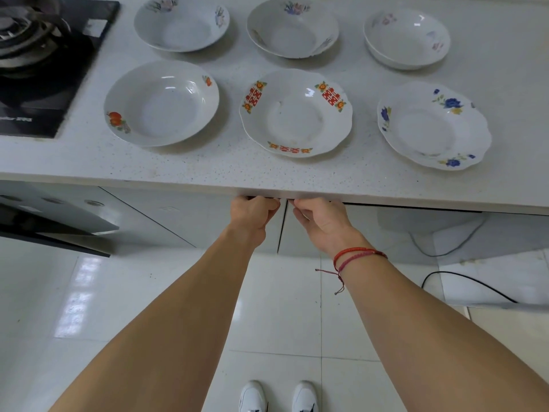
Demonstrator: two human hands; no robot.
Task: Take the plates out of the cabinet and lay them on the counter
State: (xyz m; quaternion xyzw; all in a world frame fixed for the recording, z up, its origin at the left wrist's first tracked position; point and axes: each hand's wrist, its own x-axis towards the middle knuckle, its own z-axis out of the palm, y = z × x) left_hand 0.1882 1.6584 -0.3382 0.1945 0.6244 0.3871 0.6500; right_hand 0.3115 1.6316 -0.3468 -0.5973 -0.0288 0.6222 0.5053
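— While my left hand (pixel 255 212) and right hand (pixel 319 217) curl over the tops of the two cabinet doors (pixel 300 233), fingertips hidden under the counter (pixel 208 168), what's above them?

— Six plates (pixel 295 113), all empty, in two rows on the counter beyond both hands.

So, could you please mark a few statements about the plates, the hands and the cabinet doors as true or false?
1. Six plates lie on the counter. True.
2. The left hand holds a plate. False: it grips the top edge of a cabinet door.
3. The plate with red symbols is in the front row, middle. True.
4. The stove is at the right. False: it is at the left.
5. The right hand wears red string bracelets at the wrist. True.
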